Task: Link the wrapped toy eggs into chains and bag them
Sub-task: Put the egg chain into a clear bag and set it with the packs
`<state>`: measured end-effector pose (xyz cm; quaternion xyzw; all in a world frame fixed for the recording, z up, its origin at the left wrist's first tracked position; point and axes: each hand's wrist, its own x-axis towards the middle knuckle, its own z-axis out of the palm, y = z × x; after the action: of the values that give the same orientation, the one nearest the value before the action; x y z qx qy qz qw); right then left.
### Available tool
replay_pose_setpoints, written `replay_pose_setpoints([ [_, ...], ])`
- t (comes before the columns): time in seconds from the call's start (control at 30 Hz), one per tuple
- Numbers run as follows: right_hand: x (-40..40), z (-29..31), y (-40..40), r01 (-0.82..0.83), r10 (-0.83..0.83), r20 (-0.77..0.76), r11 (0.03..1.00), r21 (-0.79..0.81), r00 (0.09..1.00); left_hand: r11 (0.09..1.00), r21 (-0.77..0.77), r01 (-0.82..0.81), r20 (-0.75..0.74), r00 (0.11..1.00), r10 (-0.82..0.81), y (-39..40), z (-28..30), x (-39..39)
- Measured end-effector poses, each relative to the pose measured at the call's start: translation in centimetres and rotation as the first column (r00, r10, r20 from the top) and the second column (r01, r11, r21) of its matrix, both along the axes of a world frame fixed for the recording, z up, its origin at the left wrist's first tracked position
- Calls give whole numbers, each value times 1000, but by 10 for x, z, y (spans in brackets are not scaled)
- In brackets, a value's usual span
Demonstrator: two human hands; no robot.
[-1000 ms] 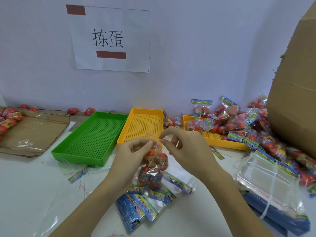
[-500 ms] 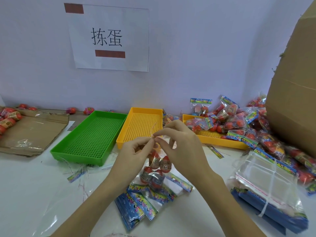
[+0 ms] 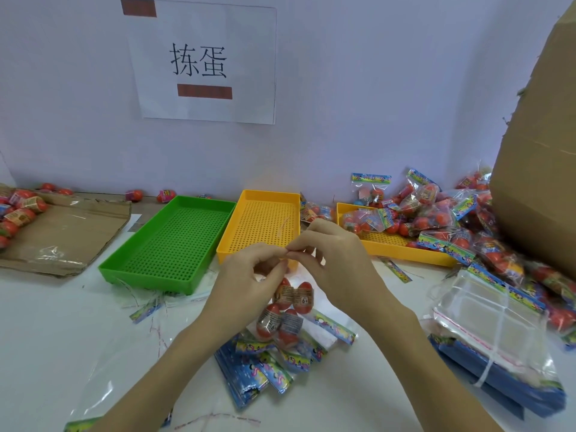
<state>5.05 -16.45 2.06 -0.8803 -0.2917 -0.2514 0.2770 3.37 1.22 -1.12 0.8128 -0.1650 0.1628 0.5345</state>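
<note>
A clear bag with several red wrapped toy eggs (image 3: 288,310) hangs at the middle of the view, just above the table. My left hand (image 3: 249,282) and my right hand (image 3: 336,260) meet fingertip to fingertip at the bag's top edge and pinch it there. A thin strip sticks up from the pinch over the yellow tray. Under the hanging bag lies a fan of blue printed header cards (image 3: 265,366). The bag's top is hidden by my fingers.
An empty green tray (image 3: 168,244) and a yellow tray (image 3: 265,219) stand behind my hands. A second yellow tray (image 3: 402,247) at the right holds filled bags (image 3: 436,213). A bundle of clear bags (image 3: 492,328) lies front right. A cardboard box (image 3: 542,151) rises at right; loose eggs (image 3: 18,210) sit on cardboard at left.
My hands have closed in until their fingertips touch at the bag's top. The bag of eggs has sunk a little toward the header cards.
</note>
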Motion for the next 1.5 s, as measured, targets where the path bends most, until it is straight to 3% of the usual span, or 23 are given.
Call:
replay_pose_setpoints([
  [0.23,0,-5,2,4,6,171,998,-56,985,1000,2,6,-6,1000,-6,1,-2,2],
  [0.47,2,-6,6,83,-90,167,995,47,982,993,-116,8,-141,990,-24,3,4,3],
  [0.57,14,1,-16,228,-253,119,955,188,960,983,-177,-58,-195,981,23,10,5,7],
  [0.63,24,4,-41,368,-395,63,894,257,916,943,-309,-120,-236,971,46,15,6,10],
  [0.77,36,-5,-83,586,-580,-94,782,213,809,866,-467,-177,-324,946,19,20,6,14],
  [0.87,38,-13,-84,534,-487,-275,835,134,829,838,-518,-174,-338,941,-13,20,6,14],
  [0.97,38,-20,-68,438,-397,-362,898,36,843,829,-536,-158,-339,940,-39,20,5,14],
  [1.23,29,-20,-36,356,-348,-314,934,-33,883,793,-597,-122,-373,917,-140,22,6,13],
  [1.4,27,-21,-33,401,-417,-409,907,-130,812,750,-649,-131,-409,890,-199,24,5,15],
  [1.43,27,-20,-33,396,-400,-434,912,-104,807,746,-652,-132,-413,888,-204,24,5,16],
  [1.5,25,-16,-32,355,-249,-547,930,95,799,741,-659,-130,-417,883,-217,25,5,17],
])
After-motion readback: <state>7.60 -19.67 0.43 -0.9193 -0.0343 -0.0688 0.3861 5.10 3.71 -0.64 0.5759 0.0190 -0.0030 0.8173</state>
